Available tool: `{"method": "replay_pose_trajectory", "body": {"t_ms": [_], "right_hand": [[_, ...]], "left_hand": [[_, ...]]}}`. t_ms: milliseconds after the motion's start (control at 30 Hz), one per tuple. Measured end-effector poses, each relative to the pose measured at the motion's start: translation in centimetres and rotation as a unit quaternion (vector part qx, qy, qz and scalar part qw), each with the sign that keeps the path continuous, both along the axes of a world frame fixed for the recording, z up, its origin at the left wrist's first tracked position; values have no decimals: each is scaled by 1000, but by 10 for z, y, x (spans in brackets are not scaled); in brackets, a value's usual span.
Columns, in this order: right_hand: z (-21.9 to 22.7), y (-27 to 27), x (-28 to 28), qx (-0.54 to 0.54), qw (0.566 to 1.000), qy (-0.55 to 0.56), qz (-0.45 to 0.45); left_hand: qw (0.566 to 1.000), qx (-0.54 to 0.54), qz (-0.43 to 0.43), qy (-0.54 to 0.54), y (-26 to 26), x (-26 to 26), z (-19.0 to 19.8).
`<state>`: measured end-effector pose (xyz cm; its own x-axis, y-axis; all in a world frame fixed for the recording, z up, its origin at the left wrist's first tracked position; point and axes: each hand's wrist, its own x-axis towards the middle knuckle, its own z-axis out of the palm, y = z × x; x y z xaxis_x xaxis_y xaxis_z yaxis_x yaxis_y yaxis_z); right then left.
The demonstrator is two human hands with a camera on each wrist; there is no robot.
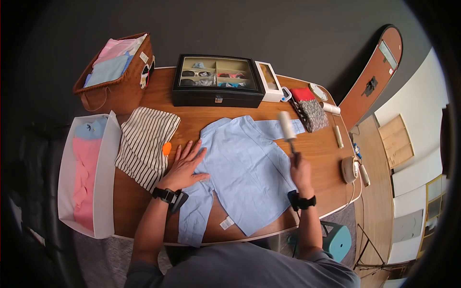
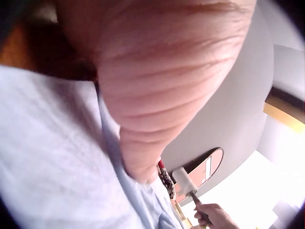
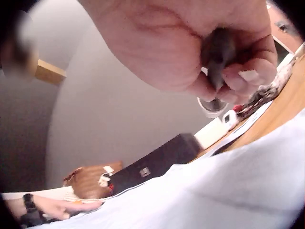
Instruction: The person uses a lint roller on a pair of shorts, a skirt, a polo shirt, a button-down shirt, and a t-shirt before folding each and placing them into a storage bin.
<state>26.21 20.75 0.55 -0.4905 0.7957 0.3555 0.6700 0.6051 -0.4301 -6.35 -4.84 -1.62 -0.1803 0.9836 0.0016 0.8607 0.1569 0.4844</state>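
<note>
A light blue long-sleeved shirt (image 1: 245, 168) lies spread on the wooden table, one sleeve toward the person and the other reaching to the far right. My left hand (image 1: 185, 168) rests with fingers spread at the shirt's left edge, its thumb on the fabric. My right hand (image 1: 301, 173) grips the dark handle of a lint roller (image 1: 286, 126), whose white head points away from me. The right wrist view shows curled fingers (image 3: 248, 76) around that handle, raised above the shirt. Beside the left fingertips are a striped cloth (image 1: 146, 144) and a small orange object (image 1: 166, 149).
A white bin (image 1: 108, 168) with pink clothing and a wicker basket (image 1: 120, 98) of folded clothes stand left. At the back sits a black glasses case (image 1: 218, 100) beside a white box (image 1: 270, 81). A patterned cloth (image 1: 312, 115) and a handheld steamer (image 1: 348, 170) lie right.
</note>
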Motion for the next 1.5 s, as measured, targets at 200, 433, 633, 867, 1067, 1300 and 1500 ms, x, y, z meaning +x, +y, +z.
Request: {"method": "replay_pose_trajectory", "body": {"t_ms": [200, 433, 633, 867, 1067, 1300, 1500], "right_hand": [[6, -57, -67, -63, 973, -191, 116], [-6, -7, -44, -37, 982, -183, -18], [-10, 69, 3, -45, 961, -194, -191], [-11, 59, -6, -10, 972, -154, -177], [11, -36, -48, 4, 984, -165, 65], [-11, 28, -13, -30, 970, -215, -107], [-14, 76, 22, -44, 955, -181, -232]], "left_hand": [[997, -50, -33, 46, 12, 1, -3], [998, -51, -13, 45, 9, 1, -4], [997, -61, -7, 42, 9, 1, -4], [998, -49, 0, 30, 8, 2, -2], [997, -70, -2, 16, 7, 4, 5], [998, -66, -5, 13, 8, 2, -1], [997, -77, -4, 8, 8, 2, 3]]}}
